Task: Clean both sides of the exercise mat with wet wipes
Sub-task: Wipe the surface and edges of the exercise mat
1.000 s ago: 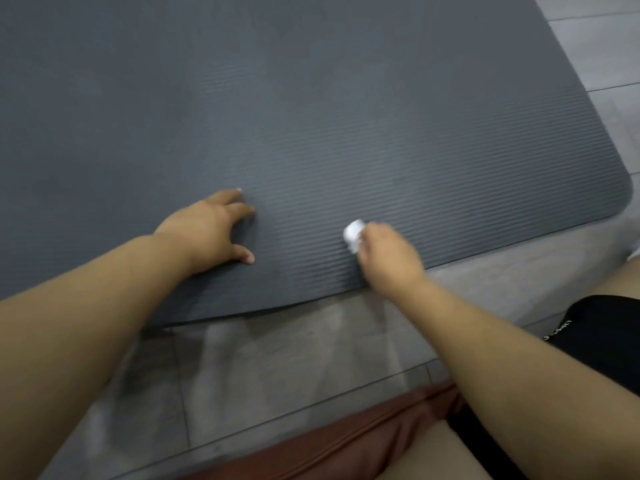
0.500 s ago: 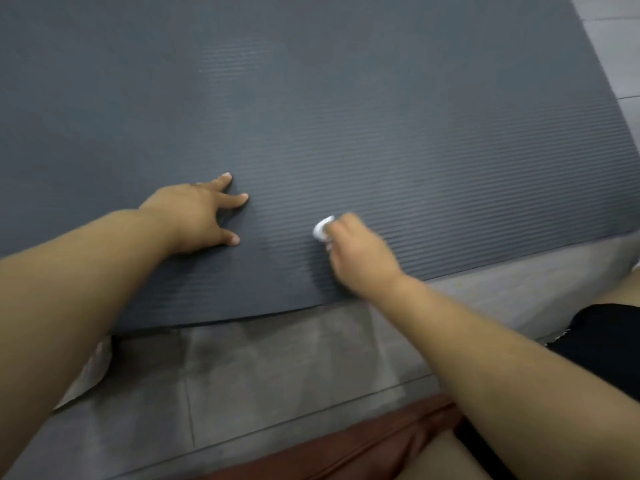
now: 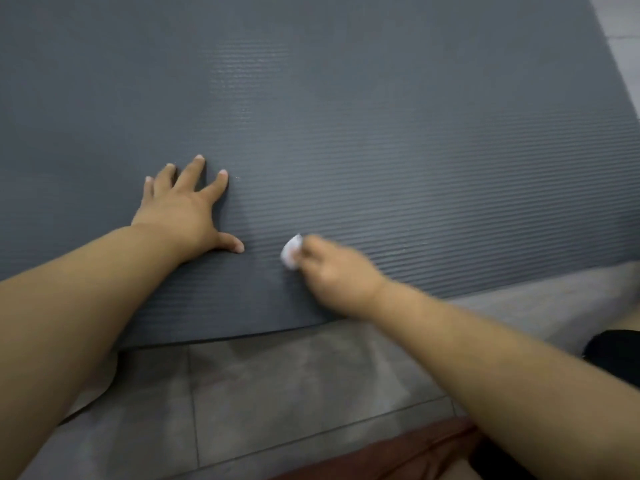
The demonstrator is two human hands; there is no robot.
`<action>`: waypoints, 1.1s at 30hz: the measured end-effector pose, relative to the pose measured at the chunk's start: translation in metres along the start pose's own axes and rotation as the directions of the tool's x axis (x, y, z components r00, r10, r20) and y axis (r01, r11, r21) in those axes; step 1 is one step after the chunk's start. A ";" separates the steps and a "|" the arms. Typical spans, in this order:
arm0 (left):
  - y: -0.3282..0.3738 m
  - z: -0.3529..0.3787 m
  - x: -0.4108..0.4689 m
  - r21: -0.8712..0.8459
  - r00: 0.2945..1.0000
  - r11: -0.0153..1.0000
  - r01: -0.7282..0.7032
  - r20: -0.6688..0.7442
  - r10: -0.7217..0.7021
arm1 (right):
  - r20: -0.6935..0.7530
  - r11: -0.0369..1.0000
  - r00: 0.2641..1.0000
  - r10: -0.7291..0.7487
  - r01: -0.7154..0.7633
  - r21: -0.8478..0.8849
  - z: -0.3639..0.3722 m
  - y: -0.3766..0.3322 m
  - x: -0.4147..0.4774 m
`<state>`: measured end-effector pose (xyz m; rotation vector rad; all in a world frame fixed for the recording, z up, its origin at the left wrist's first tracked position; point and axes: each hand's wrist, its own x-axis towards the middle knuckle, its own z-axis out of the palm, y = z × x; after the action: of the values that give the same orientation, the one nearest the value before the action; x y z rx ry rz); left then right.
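A dark grey ribbed exercise mat (image 3: 346, 116) lies flat on the floor and fills the upper part of the view. My left hand (image 3: 183, 209) presses on it with fingers spread flat, a little in from the near edge. My right hand (image 3: 332, 271), blurred by motion, grips a small bunched white wet wipe (image 3: 291, 256) and holds it against the mat, just right of my left thumb.
Grey floor tiles (image 3: 277, 382) run along the mat's near edge. A reddish-brown edge (image 3: 398, 452) and black shorts (image 3: 616, 358) sit at the bottom right. Something pale pokes out below my left forearm (image 3: 93, 393). Light tiles (image 3: 623, 46) show at the top right.
My right hand has slid the wipe leftward along the mat, closer to my left hand. My left hand's fingers have spread wider. The view has shifted to the left.
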<state>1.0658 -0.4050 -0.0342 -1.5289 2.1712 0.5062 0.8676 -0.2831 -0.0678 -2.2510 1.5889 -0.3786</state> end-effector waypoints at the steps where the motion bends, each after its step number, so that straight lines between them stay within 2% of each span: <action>1: -0.001 0.000 0.001 -0.011 1.000 1.000 -0.007 0.028 0.007 | -0.076 0.989 0.987 0.139 -0.142 -0.039 -0.011 0.028 0.006; 2: -0.001 -0.001 0.002 -0.017 0.999 1.000 -0.015 0.045 0.015 | -0.157 0.943 0.935 0.319 -0.329 -0.042 -0.024 0.059 0.011; 3: 0.000 -0.003 0.003 -0.014 0.998 1.000 -0.018 0.057 0.019 | -0.224 0.858 0.839 0.496 -0.514 -0.024 -0.039 0.089 0.011; 4: 0.001 -0.005 0.004 -0.011 0.998 1.000 -0.017 0.065 0.017 | -0.255 0.735 0.709 0.658 -0.678 0.008 -0.052 0.110 0.010; 5: 0.001 -0.008 0.004 -0.005 0.998 1.000 -0.013 0.069 0.014 | -0.289 0.633 0.598 0.747 -0.774 0.034 -0.060 0.120 0.010; 6: 0.002 -0.010 0.005 0.005 0.997 1.000 -0.012 0.071 0.011 | -0.300 0.570 0.537 0.789 -0.821 0.028 -0.057 0.120 0.014; 7: 0.002 -0.013 0.005 0.019 0.997 1.000 -0.013 0.070 0.012 | -0.294 0.551 0.516 0.804 -0.833 0.045 -0.055 0.109 0.021; 8: 0.001 -0.016 0.006 0.033 0.997 0.999 -0.017 0.072 0.014 | -0.279 0.557 0.522 0.806 -0.828 0.059 -0.046 0.093 0.030; 9: 0.001 -0.019 0.006 0.047 0.997 0.999 -0.023 0.070 0.020 | -0.288 0.615 0.578 0.763 -0.787 0.049 -0.035 0.076 0.037; 10: 0.000 -0.022 0.006 0.059 0.997 0.998 -0.031 0.068 0.027 | -0.281 0.712 0.677 0.680 -0.702 0.033 -0.019 0.058 0.042; 12: -0.004 -0.028 0.009 0.073 0.998 0.996 -0.047 0.055 0.043 | -0.190 0.921 0.901 0.389 -0.376 0.101 0.006 0.012 0.041; 13: -0.006 -0.030 0.011 0.075 0.998 0.996 -0.055 0.047 0.052 | -0.104 0.977 0.976 0.191 -0.178 0.120 0.014 -0.011 0.036; 14: -0.008 -0.033 0.013 0.075 0.997 0.995 -0.064 0.038 0.061 | 0.002 0.991 1.000 0.028 -0.028 0.130 0.017 -0.030 0.029; 15: -0.010 -0.035 0.015 0.069 0.997 0.995 -0.071 0.027 0.069 | 0.112 0.990 0.991 -0.073 0.058 0.127 0.018 -0.038 0.022; 16: -0.013 -0.036 0.017 0.058 0.997 0.995 -0.075 0.018 0.075 | 0.180 0.991 0.977 -0.112 0.096 0.097 0.013 -0.039 0.022; 17: -0.015 -0.037 0.018 0.044 0.997 0.996 -0.078 0.006 0.077 | 0.183 0.994 0.978 -0.099 0.090 0.056 0.008 -0.028 0.026; 19: -0.017 -0.036 0.019 0.014 0.997 0.998 -0.066 -0.033 0.067 | 0.123 0.997 0.990 0.075 -0.070 -0.039 -0.005 0.024 0.041; 20: -0.017 -0.034 0.020 0.006 0.997 0.999 -0.053 -0.054 0.054 | 0.086 0.973 0.972 0.218 -0.210 -0.095 -0.019 0.053 0.051; 21: -0.017 -0.032 0.021 0.009 0.997 0.999 -0.038 -0.071 0.038 | -0.035 0.937 0.944 0.327 -0.329 -0.121 -0.031 0.083 0.057; 24: -0.016 -0.030 0.026 0.028 0.997 1.000 0.006 -0.080 -0.004 | -0.268 0.716 0.701 0.661 -0.696 -0.056 -0.054 0.126 0.067; 26: -0.017 -0.033 0.030 -0.012 0.996 0.999 0.042 -0.073 -0.043 | -0.296 0.626 0.602 0.741 -0.780 -0.020 -0.047 0.117 0.079; 27: -0.019 -0.034 0.032 -0.040 0.996 0.997 0.061 -0.062 -0.064 | -0.304 0.654 0.628 0.716 -0.756 -0.022 -0.037 0.103 0.085; 28: -0.020 -0.034 0.033 -0.054 0.996 0.996 0.076 -0.047 -0.078 | -0.280 0.717 0.695 0.662 -0.697 -0.033 -0.026 0.084 0.089; 30: -0.024 -0.033 0.037 -0.032 0.996 0.995 0.090 -0.023 -0.091 | -0.175 0.918 0.903 0.392 -0.396 0.008 0.001 0.038 0.087; 31: -0.025 -0.032 0.038 -0.015 0.996 0.996 0.090 -0.021 -0.090 | -0.098 0.979 0.974 0.205 -0.202 0.034 0.010 0.010 0.081; 32: -0.027 -0.030 0.039 -0.012 0.996 0.997 0.082 -0.019 -0.082 | 0.003 0.999 1.000 0.023 -0.023 0.047 0.015 -0.011 0.072; 33: -0.029 -0.029 0.040 -0.029 0.997 0.997 0.070 -0.009 -0.070 | 0.119 0.994 0.987 -0.112 0.110 0.019 0.014 -0.020 0.068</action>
<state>1.0772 -0.4610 -0.0334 -1.6201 2.1178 0.5097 0.9128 -0.3394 -0.0711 -2.3127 1.4021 -0.2762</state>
